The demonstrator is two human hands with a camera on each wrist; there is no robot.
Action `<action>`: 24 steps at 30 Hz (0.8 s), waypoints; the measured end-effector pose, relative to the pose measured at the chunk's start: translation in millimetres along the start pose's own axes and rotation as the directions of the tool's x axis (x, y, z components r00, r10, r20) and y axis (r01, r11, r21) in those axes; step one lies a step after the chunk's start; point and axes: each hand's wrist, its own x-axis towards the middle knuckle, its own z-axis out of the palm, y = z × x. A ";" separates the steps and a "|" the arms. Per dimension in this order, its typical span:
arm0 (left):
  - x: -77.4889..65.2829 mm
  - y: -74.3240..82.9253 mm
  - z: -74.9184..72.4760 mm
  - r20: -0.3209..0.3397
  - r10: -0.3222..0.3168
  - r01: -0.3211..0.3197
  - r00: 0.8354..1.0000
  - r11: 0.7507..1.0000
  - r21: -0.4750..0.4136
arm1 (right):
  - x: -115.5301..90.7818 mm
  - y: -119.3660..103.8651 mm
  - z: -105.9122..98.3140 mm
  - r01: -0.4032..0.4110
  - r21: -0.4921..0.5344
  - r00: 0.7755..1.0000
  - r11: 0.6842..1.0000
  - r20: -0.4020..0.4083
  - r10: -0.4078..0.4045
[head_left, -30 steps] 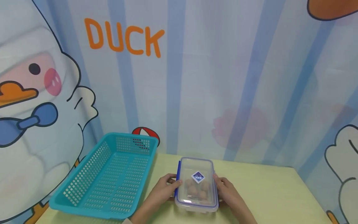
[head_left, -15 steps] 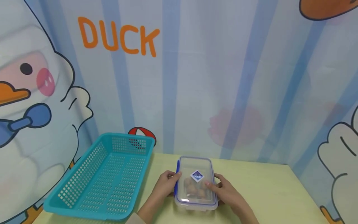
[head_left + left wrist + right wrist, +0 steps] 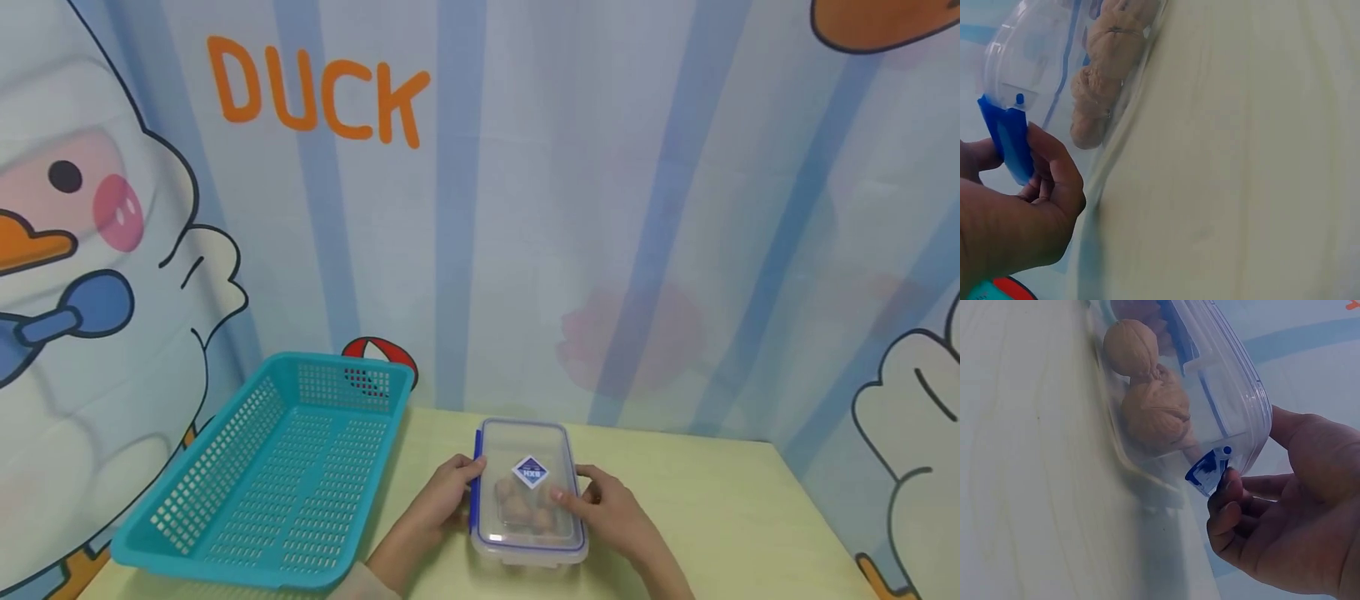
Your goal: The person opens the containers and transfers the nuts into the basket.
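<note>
A clear food container [image 3: 517, 446] with a blue-lined lid and a diamond label sits on the table between both hands. Several walnuts [image 3: 1155, 419] lie inside it. At its left edge my left hand [image 3: 442, 493] pinches the long blue latch [image 3: 1013, 144] between thumb and fingers; the flap stands out from the wall. My right hand [image 3: 617, 512] holds the opposite side, its thumb on the lid. In the right wrist view its curled fingertips touch the other blue latch [image 3: 1207, 470], which also angles outward. The container's underside is hidden.
A turquoise perforated basket [image 3: 292, 479] stands to the left on the pale yellow table [image 3: 720, 517]. Behind the table hangs a striped curtain [image 3: 525, 208] printed with ducks and lettering.
My right thumb has moved from the container's right edge inward onto the lid. The left hand keeps its place at the left latch. The head view has shifted slightly.
</note>
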 end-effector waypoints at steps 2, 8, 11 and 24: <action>-0.4 1.8 0.2 0.000 0.000 0.000 1.000 1.000 0.007 | 0.7 -0.1 -0.1 0.016 0.035 1.000 0.999 0.015 -0.016; -2.5 4.7 -4.1 0.007 -0.007 0.007 1.000 1.000 0.026 | 2.4 2.2 0.0 -0.003 0.073 0.999 0.997 0.033 0.001; -2.7 3.7 -7.1 0.001 -0.014 0.014 1.000 1.000 0.027 | 2.2 2.2 1.0 -0.011 0.095 0.999 0.995 0.033 0.008; -15.5 22.5 5.9 -0.289 0.341 -0.174 0.895 0.861 0.478 | -4.8 -2.6 -9.1 -0.001 0.151 1.000 0.989 0.031 -0.004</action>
